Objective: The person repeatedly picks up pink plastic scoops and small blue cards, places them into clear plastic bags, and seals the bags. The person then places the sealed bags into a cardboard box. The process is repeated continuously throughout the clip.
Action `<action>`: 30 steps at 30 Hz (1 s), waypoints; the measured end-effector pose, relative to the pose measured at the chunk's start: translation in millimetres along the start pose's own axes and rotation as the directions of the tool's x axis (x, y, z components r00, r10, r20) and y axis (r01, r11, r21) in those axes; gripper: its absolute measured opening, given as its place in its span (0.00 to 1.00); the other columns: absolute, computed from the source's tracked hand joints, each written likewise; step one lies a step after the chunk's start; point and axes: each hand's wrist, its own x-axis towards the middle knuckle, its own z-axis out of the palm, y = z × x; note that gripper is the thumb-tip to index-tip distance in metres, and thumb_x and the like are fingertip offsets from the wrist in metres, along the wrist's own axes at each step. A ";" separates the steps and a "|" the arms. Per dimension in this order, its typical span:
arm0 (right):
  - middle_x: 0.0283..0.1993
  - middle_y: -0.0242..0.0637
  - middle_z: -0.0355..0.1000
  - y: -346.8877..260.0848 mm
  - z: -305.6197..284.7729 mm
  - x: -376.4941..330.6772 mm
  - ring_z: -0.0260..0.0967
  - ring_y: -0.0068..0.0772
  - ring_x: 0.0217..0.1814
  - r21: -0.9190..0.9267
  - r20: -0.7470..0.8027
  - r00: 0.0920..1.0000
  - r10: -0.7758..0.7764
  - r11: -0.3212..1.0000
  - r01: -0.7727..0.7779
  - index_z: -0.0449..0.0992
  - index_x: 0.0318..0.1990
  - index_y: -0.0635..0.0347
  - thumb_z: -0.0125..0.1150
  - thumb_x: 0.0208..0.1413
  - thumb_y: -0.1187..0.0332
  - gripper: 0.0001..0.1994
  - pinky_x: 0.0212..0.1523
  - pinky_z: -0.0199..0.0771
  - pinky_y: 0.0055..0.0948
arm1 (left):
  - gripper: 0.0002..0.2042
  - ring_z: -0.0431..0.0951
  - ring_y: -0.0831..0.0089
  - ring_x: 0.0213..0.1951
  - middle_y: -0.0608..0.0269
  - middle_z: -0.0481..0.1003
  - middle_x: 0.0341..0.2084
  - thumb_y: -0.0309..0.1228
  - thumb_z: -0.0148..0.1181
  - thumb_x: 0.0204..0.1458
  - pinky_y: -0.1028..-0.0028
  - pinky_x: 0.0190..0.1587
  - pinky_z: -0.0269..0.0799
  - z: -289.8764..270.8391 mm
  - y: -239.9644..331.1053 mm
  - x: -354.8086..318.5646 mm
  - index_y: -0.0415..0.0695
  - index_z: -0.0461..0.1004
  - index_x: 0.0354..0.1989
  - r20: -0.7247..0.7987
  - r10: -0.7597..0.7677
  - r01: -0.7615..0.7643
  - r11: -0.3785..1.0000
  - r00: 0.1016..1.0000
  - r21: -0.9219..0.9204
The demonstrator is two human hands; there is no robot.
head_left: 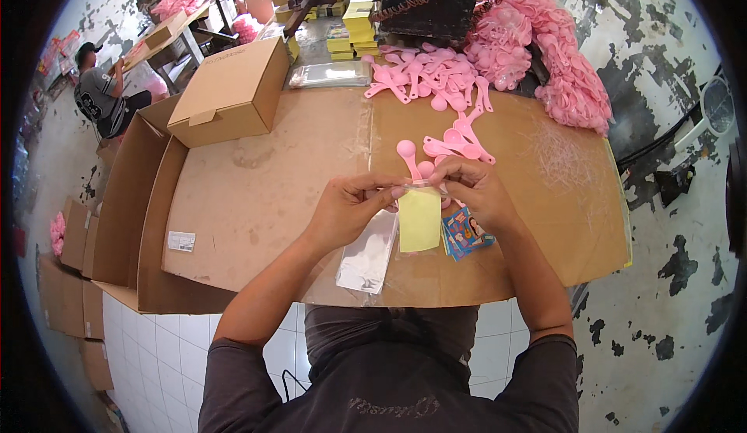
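Note:
Both my hands pinch the top edge of a small clear plastic bag with a yellow card (419,221) in it. My left hand (354,203) grips the bag's left corner, fingers closed. At the opposite corner my right hand (475,192) is closed on it too. Just beyond the bag's mouth lies a pink measuring spoon (407,155), with a small group of pink spoons (459,145) beside it. A stack of clear bags (366,258) rests below my left hand. Colourful printed cards (468,235) are under my right hand, partly covered by it.
A pile of pink spoons (436,75) spreads along the table's far side, beside stuffed bags of spoons (572,83). A closed cardboard box (229,91) stands far left, an open carton (148,199) along the left edge. Plastic strips (564,161) lie right. Another person (109,91) sits far left.

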 end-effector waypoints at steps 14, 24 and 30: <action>0.46 0.31 0.78 5.6 -4.5 -2.1 0.75 0.17 0.47 0.012 0.020 0.995 0.098 0.995 -0.098 0.76 0.56 0.65 0.66 0.64 0.76 0.15 0.44 0.77 0.23 | 0.13 0.84 0.77 0.43 0.58 0.84 0.45 0.27 0.64 0.65 0.74 0.46 0.81 -4.9 -1.4 5.9 0.35 0.80 0.55 0.049 -0.106 0.107 0.994 0.993 -0.023; 0.46 0.31 0.76 5.5 -2.7 -4.1 0.74 0.21 0.48 -0.010 0.123 0.992 0.027 1.000 -0.026 0.69 0.64 0.64 0.69 0.60 0.77 0.25 0.49 0.75 0.24 | 0.20 0.82 0.78 0.43 0.61 0.82 0.45 0.26 0.65 0.64 0.76 0.45 0.81 -1.0 6.6 3.7 0.36 0.72 0.63 0.009 0.061 -0.059 0.990 0.998 -0.131; 0.45 0.32 0.76 -15.4 -23.2 -10.3 0.74 0.24 0.47 -0.373 0.147 0.989 -0.009 0.926 0.064 0.78 0.52 0.63 0.72 0.58 0.71 0.17 0.49 0.76 0.29 | 0.19 0.82 0.79 0.41 0.61 0.81 0.44 0.26 0.67 0.62 0.76 0.40 0.81 -31.4 21.7 -17.0 0.36 0.73 0.60 0.071 -0.169 0.167 0.985 0.983 0.031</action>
